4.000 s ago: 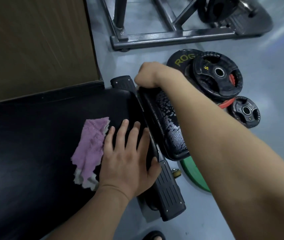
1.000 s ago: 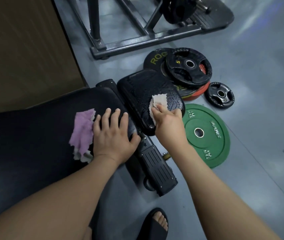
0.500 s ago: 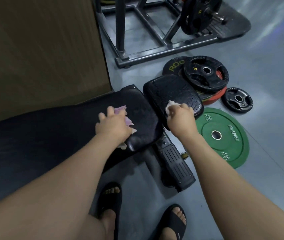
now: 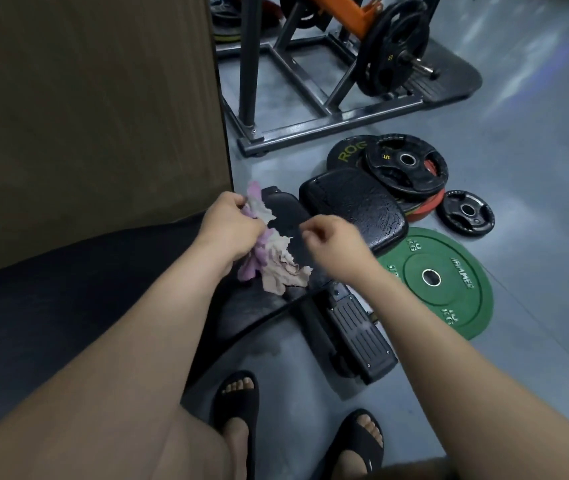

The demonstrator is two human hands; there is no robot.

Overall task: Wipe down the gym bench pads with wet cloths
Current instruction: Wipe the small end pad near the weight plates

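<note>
My left hand [image 4: 231, 226] grips a bunched pink and off-white cloth [image 4: 276, 265] and holds it just above the end of the long black bench pad [image 4: 68, 289]. Its tail hangs down toward the pad. My right hand [image 4: 335, 242] hovers just right of the cloth with its fingers curled; I see nothing in it. Behind that hand lies the small black seat pad [image 4: 362, 202], its cracked surface glistening wet.
The bench's black foot plate [image 4: 355, 330] sticks out below the pads. On the floor to the right lie a green plate [image 4: 449, 282], stacked black plates [image 4: 407, 168] and a small plate [image 4: 466, 211]. A steel rack frame [image 4: 310, 123] stands behind, a wooden panel [image 4: 85, 116] left.
My left hand has lifted the pink cloth off the long pad. My right hand has left the seat pad and moved left toward the cloth; its small white cloth no longer shows in it.
</note>
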